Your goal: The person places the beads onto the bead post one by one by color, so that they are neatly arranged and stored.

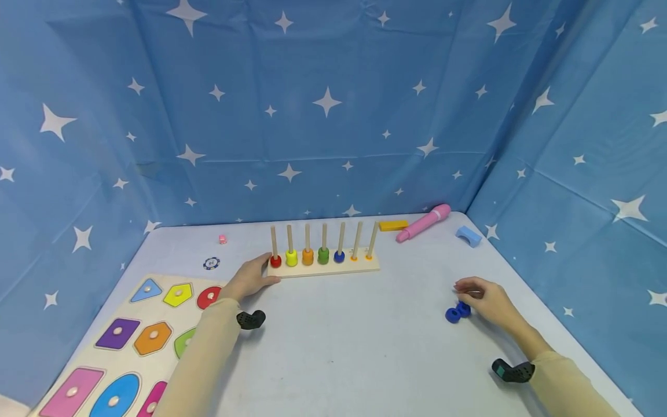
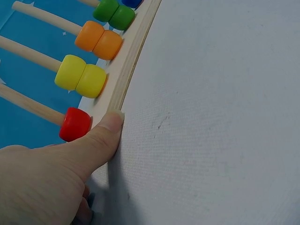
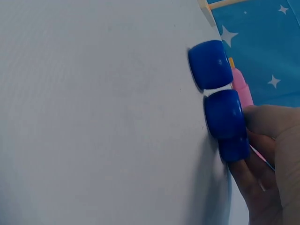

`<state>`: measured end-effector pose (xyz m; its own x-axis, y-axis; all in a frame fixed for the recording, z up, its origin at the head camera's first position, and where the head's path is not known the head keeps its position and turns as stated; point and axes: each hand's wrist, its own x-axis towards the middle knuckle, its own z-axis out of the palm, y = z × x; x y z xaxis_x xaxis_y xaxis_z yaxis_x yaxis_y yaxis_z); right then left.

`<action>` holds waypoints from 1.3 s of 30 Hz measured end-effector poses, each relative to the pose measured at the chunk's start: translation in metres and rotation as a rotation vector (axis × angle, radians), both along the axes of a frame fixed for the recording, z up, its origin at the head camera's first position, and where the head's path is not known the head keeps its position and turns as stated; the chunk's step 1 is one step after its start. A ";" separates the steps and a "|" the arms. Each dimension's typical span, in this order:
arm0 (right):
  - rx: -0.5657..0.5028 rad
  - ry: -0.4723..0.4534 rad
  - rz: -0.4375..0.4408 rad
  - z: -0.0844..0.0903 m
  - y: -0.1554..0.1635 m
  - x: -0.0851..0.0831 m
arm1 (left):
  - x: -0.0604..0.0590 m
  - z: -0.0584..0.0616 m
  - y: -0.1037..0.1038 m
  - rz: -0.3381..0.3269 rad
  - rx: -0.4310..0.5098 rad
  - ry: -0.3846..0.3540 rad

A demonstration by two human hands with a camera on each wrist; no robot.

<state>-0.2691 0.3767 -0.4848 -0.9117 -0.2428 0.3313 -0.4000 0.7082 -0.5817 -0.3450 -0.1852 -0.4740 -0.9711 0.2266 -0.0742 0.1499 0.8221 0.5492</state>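
Left hand sits at the nine o'clock end of the wooden peg rack, thumb pressed flat along its base edge beside the red bead; grip is relaxed and spread, pinching nothing; yellow bead, orange bead, green bead and blue bead sit on the next pegs toward three o'clock; right hand is well apart at four o'clock on the tabletop, its fingertips curled onto one of the blue rings, grip pinching it; a second ring lies just beside, touching; pink pen and yellow block lie at one o'clock; shape puzzle board at eight o'clock.
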 end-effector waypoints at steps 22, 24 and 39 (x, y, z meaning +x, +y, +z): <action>-0.086 0.028 0.032 0.035 -0.040 -0.023 | 0.000 -0.001 -0.001 0.006 0.007 0.000; -0.131 0.027 0.060 0.050 -0.062 -0.027 | -0.001 -0.002 -0.001 0.005 0.005 0.003; -0.246 0.167 0.179 0.102 -0.200 -0.100 | -0.002 -0.003 -0.001 0.004 0.006 0.017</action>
